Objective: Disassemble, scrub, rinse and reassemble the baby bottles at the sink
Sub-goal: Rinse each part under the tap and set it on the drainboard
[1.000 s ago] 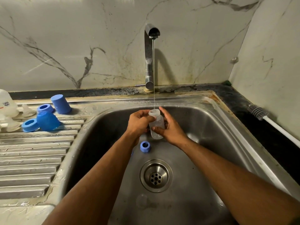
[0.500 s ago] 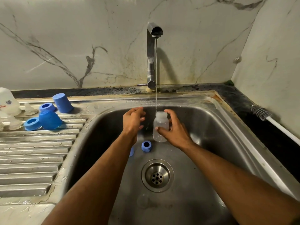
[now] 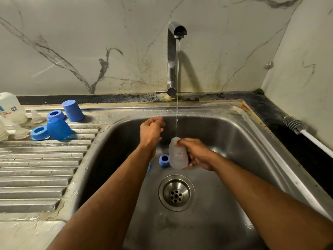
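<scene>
Since half a second ago, your right hand has tipped the clear bottle and grips it under the tap stream. Left hand, loosely curled, holds nothing; blue ring between hands. Label writing unreadable.

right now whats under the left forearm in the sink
A blue piece peeks out at the left forearm's edge; the arm covers the rest. A blue ring lies clear beside it.

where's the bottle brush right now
In the head view the bottle brush lies on the dark counter to the right of the sink, against the right wall, its bristle head toward the back corner.
</scene>
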